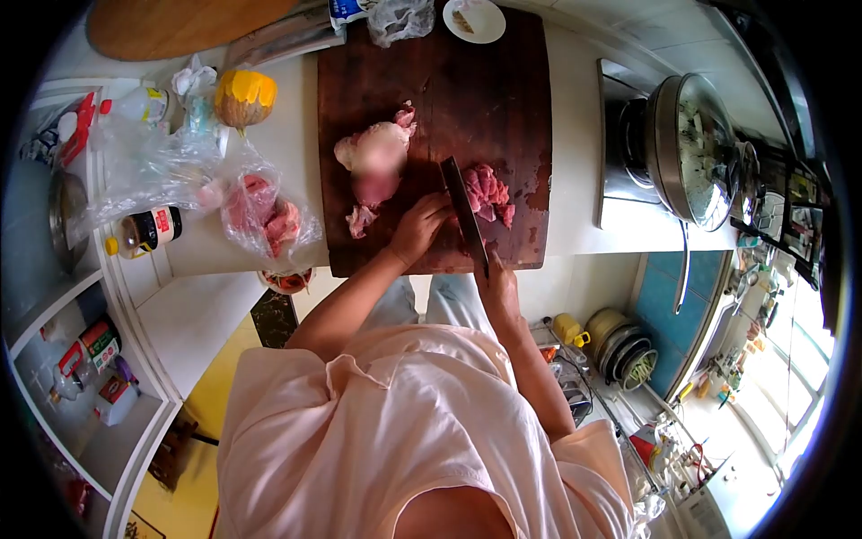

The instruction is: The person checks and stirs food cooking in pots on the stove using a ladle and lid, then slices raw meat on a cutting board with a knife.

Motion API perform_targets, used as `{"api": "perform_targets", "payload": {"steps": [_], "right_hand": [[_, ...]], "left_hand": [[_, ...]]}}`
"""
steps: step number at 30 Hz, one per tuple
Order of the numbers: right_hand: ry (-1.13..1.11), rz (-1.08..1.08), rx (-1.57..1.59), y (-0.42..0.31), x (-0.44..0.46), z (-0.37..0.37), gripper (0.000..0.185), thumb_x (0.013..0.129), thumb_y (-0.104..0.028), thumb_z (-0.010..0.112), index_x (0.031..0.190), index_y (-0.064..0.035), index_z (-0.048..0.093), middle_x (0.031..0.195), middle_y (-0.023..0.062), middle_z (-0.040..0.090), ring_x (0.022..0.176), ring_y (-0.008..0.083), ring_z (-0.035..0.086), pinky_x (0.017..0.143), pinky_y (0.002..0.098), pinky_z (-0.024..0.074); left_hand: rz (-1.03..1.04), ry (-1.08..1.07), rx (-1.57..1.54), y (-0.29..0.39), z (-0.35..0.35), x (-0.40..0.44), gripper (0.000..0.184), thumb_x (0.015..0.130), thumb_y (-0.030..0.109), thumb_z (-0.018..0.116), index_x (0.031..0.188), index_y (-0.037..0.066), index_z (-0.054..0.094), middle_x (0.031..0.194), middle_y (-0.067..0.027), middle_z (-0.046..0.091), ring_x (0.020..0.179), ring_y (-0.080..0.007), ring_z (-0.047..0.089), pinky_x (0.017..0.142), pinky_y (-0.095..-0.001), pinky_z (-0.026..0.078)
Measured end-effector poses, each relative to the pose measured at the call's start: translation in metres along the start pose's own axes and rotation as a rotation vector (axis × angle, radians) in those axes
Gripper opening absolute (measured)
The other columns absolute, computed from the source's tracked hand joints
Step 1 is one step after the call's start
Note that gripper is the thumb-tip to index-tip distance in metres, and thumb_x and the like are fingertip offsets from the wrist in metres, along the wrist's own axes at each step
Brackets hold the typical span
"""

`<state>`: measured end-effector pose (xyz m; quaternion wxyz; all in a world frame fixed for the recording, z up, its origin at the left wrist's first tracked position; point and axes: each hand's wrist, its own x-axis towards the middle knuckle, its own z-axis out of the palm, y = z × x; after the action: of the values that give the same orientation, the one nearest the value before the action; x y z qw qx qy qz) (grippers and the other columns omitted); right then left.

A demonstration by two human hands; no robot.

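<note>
My right hand (496, 289) is closed round the handle of a kitchen knife (464, 205). Its dark blade points away from me over the dark wooden cutting board (485, 81). Close along the blade's left side, my left hand (422, 228) rests on the board with fingers bent together; what lies under them is hidden. Cut pieces of red meat (488, 192) are heaped just right of the blade. To the left of the knife lies a larger chunk of meat with pale fat (375, 153), partly blurred, and a small scrap of meat (361, 221) sits below it.
Left of the board is a plastic bag of meat (262, 216), with a cut pumpkin (245, 99) and a dark sauce bottle (144, 231) nearby. A white dish (474, 20) and a crumpled plastic bag (400, 20) are at the far edge. At right, a lidded pan (696, 148) stands on the stove.
</note>
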<state>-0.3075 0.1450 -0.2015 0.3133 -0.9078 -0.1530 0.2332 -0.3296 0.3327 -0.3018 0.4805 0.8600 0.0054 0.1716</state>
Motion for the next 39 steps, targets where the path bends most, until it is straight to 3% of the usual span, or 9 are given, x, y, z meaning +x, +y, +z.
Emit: {"api": "perform_targets", "payload": {"steps": [7, 10, 12, 13, 19, 27, 34, 38, 39], "right_hand": [[0.050, -0.038, 0.143, 0.006, 0.066, 0.039, 0.021, 0.091, -0.017, 0.055, 0.093, 0.0043, 0.056, 0.064, 0.0239, 0.057, 0.055, 0.0354, 0.059, 0.049, 0.0410, 0.0426], [0.062, -0.010, 0.210, 0.007, 0.068, 0.031, 0.021, 0.091, -0.017, 0.057, 0.092, 0.0041, 0.056, 0.066, 0.0227, 0.059, 0.054, 0.0300, 0.060, 0.048, 0.0380, 0.0435], [0.073, 0.049, 0.308, 0.002, 0.055, 0.024, 0.021, 0.091, -0.017, 0.057, 0.091, 0.0039, 0.055, 0.067, 0.0224, 0.059, 0.054, 0.0290, 0.060, 0.049, 0.0377, 0.0440], [0.066, 0.001, 0.226, 0.000, 0.047, 0.014, 0.019, 0.091, -0.015, 0.055, 0.093, 0.0034, 0.056, 0.069, 0.0279, 0.057, 0.064, 0.0437, 0.059, 0.053, 0.0453, 0.0446], [0.014, -0.042, 0.041, 0.006, 0.001, 0.003, 0.015, 0.091, -0.013, 0.055, 0.094, 0.0012, 0.055, 0.065, 0.0271, 0.056, 0.061, 0.0457, 0.057, 0.050, 0.0488, 0.0423], [0.028, -0.061, 0.097, 0.009, 0.031, 0.033, 0.019, 0.090, -0.013, 0.054, 0.097, 0.0048, 0.056, 0.070, 0.0275, 0.057, 0.065, 0.0430, 0.059, 0.053, 0.0438, 0.0441], [0.105, 0.010, 0.426, -0.002, 0.071, 0.022, 0.019, 0.089, -0.015, 0.059, 0.091, 0.0044, 0.059, 0.066, 0.0119, 0.062, 0.057, 0.0130, 0.054, 0.053, 0.0321, 0.0448], [-0.014, -0.065, 0.204, 0.009, 0.046, -0.028, 0.014, 0.090, -0.012, 0.057, 0.092, 0.0021, 0.059, 0.061, 0.0083, 0.056, 0.054, 0.0136, 0.051, 0.050, 0.0339, 0.0427], [-0.035, -0.164, 0.143, 0.005, 0.037, -0.042, 0.012, 0.090, -0.010, 0.055, 0.093, 0.0011, 0.059, 0.059, 0.0123, 0.053, 0.050, 0.0235, 0.052, 0.050, 0.0379, 0.0424]], "left_hand": [[-0.163, -0.083, -0.129, 0.000, -0.001, -0.003, 0.022, 0.083, 0.005, 0.056, 0.103, 0.001, 0.064, 0.112, -0.0122, 0.059, 0.107, -0.0309, 0.055, 0.091, -0.0390, 0.048], [0.008, 0.021, 0.014, 0.004, 0.000, 0.003, 0.018, 0.084, 0.004, 0.058, 0.100, -0.001, 0.063, 0.109, -0.0131, 0.060, 0.103, -0.0314, 0.056, 0.088, -0.0380, 0.048], [-0.305, 0.006, -0.227, 0.016, -0.005, 0.006, 0.016, 0.084, 0.004, 0.059, 0.099, -0.002, 0.062, 0.108, -0.0138, 0.059, 0.102, -0.0319, 0.056, 0.087, -0.0380, 0.048], [-0.464, -0.006, -0.351, 0.022, -0.007, 0.005, 0.016, 0.084, 0.004, 0.059, 0.098, -0.003, 0.062, 0.107, -0.0141, 0.059, 0.101, -0.0322, 0.057, 0.087, -0.0380, 0.048], [0.043, 0.035, 0.030, 0.003, -0.005, 0.000, 0.019, 0.076, -0.001, 0.063, 0.095, 0.002, 0.064, 0.103, -0.0136, 0.060, 0.099, -0.0324, 0.058, 0.087, -0.0389, 0.048], [0.007, -0.027, 0.047, 0.001, -0.003, 0.000, 0.023, 0.077, 0.005, 0.057, 0.098, -0.001, 0.063, 0.109, -0.0142, 0.058, 0.103, -0.0337, 0.054, 0.090, -0.0399, 0.048], [-0.096, -0.043, 0.076, 0.022, -0.008, 0.001, 0.018, 0.083, 0.004, 0.057, 0.099, 0.001, 0.065, 0.113, -0.0126, 0.060, 0.105, -0.0314, 0.055, 0.089, -0.0396, 0.048], [-0.047, 0.122, 0.177, 0.042, -0.045, -0.001, 0.020, 0.079, 0.001, 0.063, 0.099, 0.003, 0.065, 0.112, -0.0115, 0.060, 0.105, -0.0312, 0.056, 0.087, -0.0403, 0.048], [-0.121, 0.199, 0.235, 0.043, -0.058, -0.004, 0.022, 0.077, 0.001, 0.065, 0.099, 0.003, 0.064, 0.112, -0.0116, 0.060, 0.105, -0.0315, 0.056, 0.087, -0.0405, 0.048]]}}
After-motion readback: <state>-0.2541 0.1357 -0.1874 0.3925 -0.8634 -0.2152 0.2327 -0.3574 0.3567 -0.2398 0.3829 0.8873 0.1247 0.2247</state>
